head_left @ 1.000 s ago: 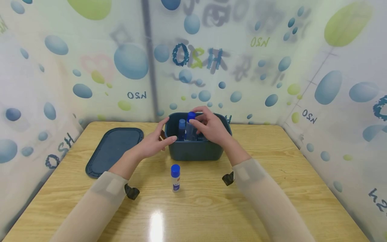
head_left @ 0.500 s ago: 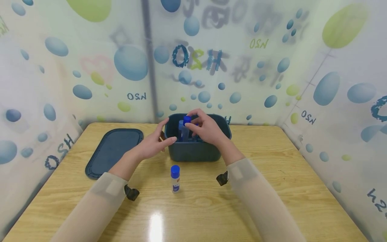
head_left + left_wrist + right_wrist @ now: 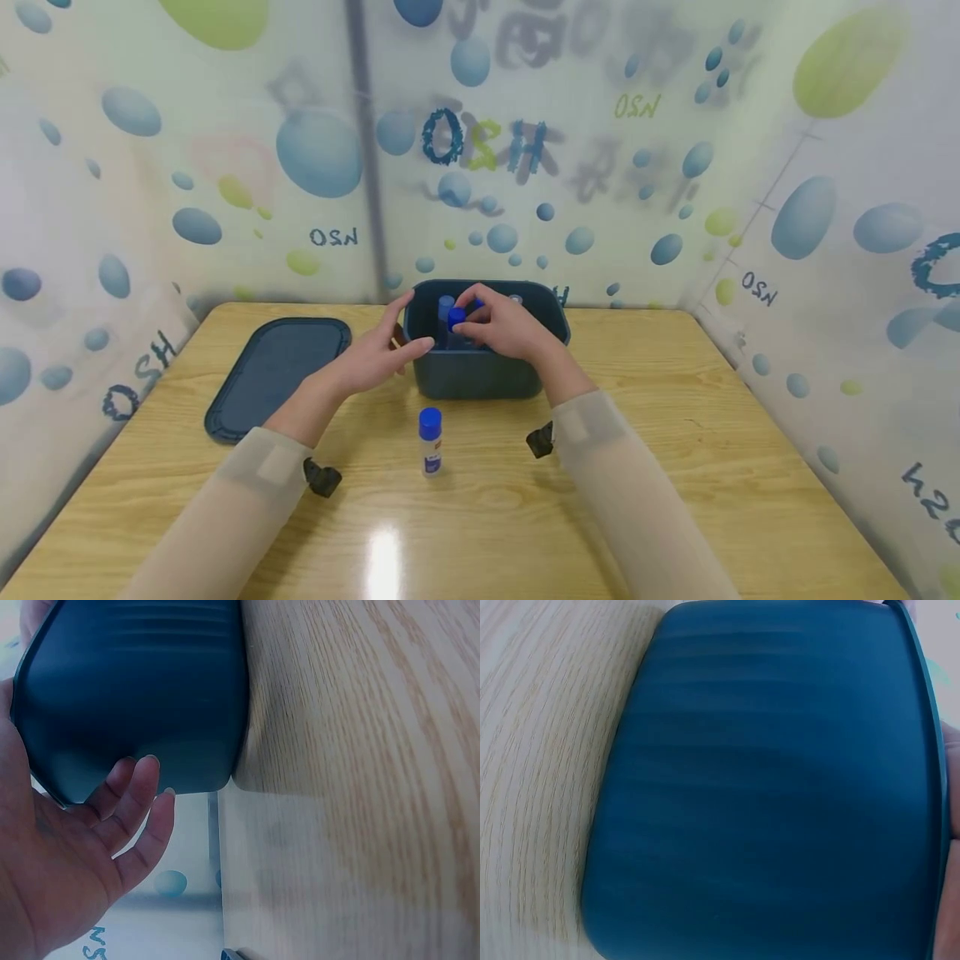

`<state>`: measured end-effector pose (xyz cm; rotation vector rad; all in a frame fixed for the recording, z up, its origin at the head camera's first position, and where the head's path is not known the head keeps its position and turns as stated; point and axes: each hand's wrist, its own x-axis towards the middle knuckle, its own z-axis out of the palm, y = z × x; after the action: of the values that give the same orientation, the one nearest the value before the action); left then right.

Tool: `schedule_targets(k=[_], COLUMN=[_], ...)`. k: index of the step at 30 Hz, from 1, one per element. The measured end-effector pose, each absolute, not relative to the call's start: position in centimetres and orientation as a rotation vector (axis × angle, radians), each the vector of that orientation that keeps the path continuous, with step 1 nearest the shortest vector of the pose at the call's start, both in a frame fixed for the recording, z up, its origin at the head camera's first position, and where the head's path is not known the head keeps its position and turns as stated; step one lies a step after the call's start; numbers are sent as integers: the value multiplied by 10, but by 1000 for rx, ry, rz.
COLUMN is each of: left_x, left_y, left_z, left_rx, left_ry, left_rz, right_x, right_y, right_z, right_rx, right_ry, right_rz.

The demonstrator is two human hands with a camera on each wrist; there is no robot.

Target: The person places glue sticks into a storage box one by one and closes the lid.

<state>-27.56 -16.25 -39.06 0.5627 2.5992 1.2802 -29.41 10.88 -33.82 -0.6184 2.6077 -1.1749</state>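
Note:
My right hand (image 3: pixel 504 325) pinches the blue cap of a glue stick (image 3: pixel 457 317) between thumb and fingers and holds it upright, low inside a dark blue plastic bin (image 3: pixel 480 375). Beside it in the bin stands another blue-capped stick (image 3: pixel 446 307); other contents are partly hidden behind my right hand. My left hand (image 3: pixel 375 358) rests against the bin's left end, thumb extended at the front rim and index finger reaching along the side. In the left wrist view its other fingers (image 3: pixel 135 799) lie loosely bent by the bin wall.
A third glue stick (image 3: pixel 431 442) with a blue cap stands upright on the wooden table (image 3: pixel 600 500), in front of the bin. The dark blue lid (image 3: pixel 281 375) lies flat at the left. A patterned curtain (image 3: pixel 480 208) hangs behind the table.
My right hand has moved left and lowered the glue stick deeper into the bin, beside the other stick. The left hand has stayed at the bin's left end.

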Motion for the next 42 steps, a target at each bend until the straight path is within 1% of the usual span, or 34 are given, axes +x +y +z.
schedule_targets(k=[6,23,42], left_x=[-277,-274,-276], left_y=[-164,-163,-163], left_z=[-393,-390,-391], left_rx=[573,558,568], left_ry=[2598,2619,2611], left_rz=[1281,1260,1263], right_x=[-295,-295,-297], right_y=[107,106,105], right_z=[-339,-337,-339], right_rx=[-598,-652,-650], right_ry=[2565,2548,2550], right_rz=[-1151,-1065,-1062])
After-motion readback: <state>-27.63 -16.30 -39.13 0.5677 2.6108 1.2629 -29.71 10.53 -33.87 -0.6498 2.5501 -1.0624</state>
